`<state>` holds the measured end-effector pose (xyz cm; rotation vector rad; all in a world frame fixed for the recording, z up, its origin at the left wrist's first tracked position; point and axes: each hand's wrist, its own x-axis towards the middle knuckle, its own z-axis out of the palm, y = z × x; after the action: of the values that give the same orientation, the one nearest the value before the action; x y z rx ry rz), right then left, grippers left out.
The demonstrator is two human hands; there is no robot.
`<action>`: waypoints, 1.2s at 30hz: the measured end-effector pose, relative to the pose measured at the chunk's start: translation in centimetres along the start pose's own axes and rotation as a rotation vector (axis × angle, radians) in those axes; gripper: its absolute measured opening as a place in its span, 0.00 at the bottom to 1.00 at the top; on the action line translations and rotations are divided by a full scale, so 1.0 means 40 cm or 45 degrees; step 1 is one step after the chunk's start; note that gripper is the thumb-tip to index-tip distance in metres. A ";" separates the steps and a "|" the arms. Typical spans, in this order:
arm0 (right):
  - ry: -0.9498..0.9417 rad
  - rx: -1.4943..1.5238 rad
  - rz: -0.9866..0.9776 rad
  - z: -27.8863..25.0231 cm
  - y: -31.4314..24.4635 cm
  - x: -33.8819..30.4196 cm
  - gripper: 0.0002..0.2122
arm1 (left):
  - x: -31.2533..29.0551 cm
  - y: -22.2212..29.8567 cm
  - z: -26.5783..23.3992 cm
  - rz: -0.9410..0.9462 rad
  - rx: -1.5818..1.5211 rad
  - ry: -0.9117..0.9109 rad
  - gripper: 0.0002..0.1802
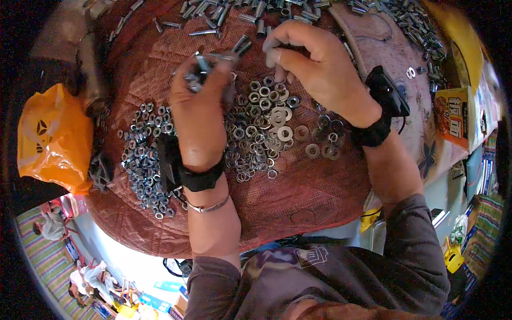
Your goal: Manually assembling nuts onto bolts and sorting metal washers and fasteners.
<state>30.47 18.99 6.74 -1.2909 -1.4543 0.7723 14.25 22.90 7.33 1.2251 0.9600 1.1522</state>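
Note:
My left hand [200, 109] is curled around several shiny metal bolts [201, 63], its fingers blurred by motion. My right hand [325, 69] hovers to its right with thumb and fingers drawn together; whatever is between the fingertips, if anything, cannot be made out. Below the hands lies a spread of spring and flat washers [277, 116]. A pile of hex nuts [146, 178] sits left of my left wrist. Metal sleeves [261, 9] are heaped beyond both hands, and a loose bolt [205, 32] rests just short of them.
A red quilted cloth [304, 197] covers the table. An orange plastic bag [53, 138] stands at the left. More metal sleeves [418, 32] lie at the far right, near an open printed carton [452, 118]. Other people [90, 280] sit in the lower left background.

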 end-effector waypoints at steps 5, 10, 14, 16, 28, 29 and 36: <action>0.041 -0.227 -0.062 0.020 0.028 -0.002 0.04 | 0.020 0.013 -0.042 -0.008 -0.181 0.227 0.06; 0.045 -0.465 -0.249 0.063 0.029 -0.002 0.05 | 0.025 -0.007 -0.052 0.061 -0.299 0.110 0.07; -0.055 -0.621 -0.298 0.097 0.031 0.004 0.07 | 0.025 0.002 -0.048 0.039 -0.306 0.178 0.07; -0.097 -0.753 -0.307 0.127 0.036 0.013 0.07 | 0.026 0.003 -0.044 0.031 -0.308 0.204 0.07; -0.044 -0.805 -0.263 0.129 0.025 0.002 0.09 | 0.024 -0.014 -0.045 0.032 -0.421 0.167 0.06; -0.046 -0.801 -0.269 0.116 0.011 0.002 0.09 | 0.022 -0.013 -0.047 0.037 -0.419 0.174 0.06; 0.113 -0.520 -0.210 0.016 -0.004 0.002 0.07 | 0.019 -0.008 -0.027 -0.041 -0.347 0.195 0.05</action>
<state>29.84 19.11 6.71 -1.4630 -1.6766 0.3120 13.37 23.85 6.90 0.9104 0.8983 1.3180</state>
